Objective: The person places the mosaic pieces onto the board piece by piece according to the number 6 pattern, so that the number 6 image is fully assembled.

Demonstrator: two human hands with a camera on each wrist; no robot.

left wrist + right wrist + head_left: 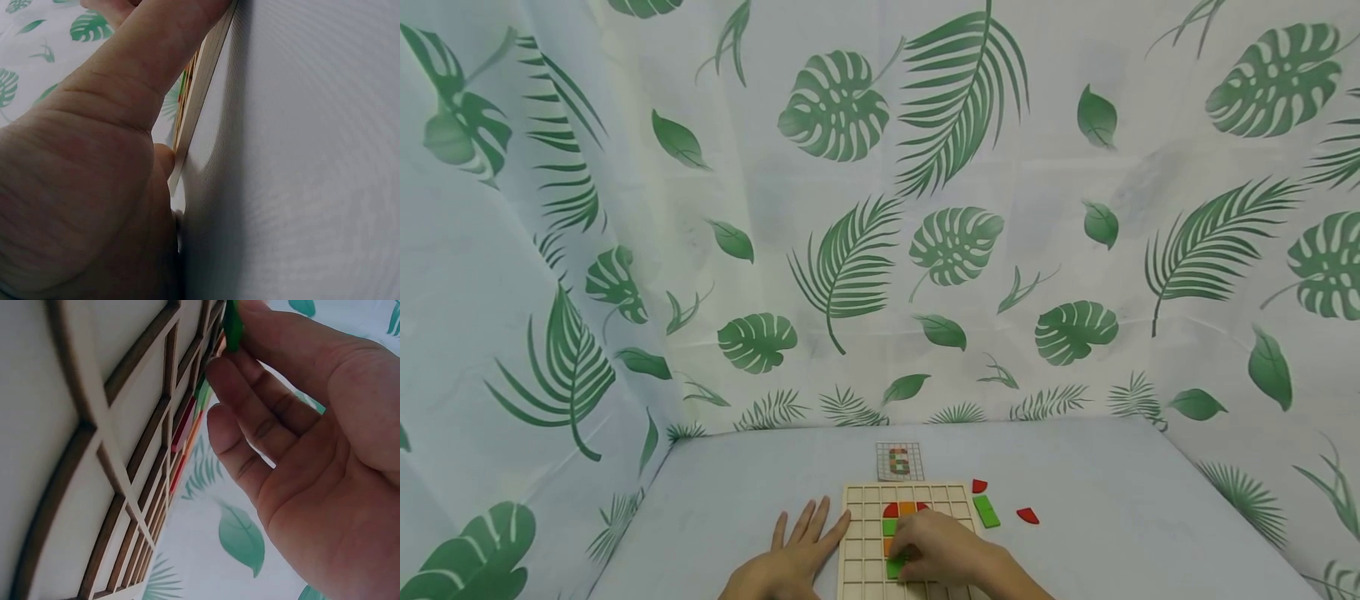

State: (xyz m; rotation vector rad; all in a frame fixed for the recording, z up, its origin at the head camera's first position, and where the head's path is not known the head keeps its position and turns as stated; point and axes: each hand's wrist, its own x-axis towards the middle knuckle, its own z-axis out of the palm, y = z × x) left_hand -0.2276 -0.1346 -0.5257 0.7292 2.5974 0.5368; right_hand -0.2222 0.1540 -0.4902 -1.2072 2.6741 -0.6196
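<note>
A wooden grid board lies on the table, with red, orange and green tiles set in its middle squares. My right hand is over the board and pinches a green tile between thumb and finger, close to the grid. In the head view that hand covers part of the tile pattern. A red tile and an orange tile show above the knuckles. My left hand rests on the table with fingers spread, touching the board's left edge.
Behind the board lies a small printed grid card with a coloured figure. To the board's right are green tiles side by side, a red quarter-round tile and another red tile. A leaf-patterned curtain encloses the table.
</note>
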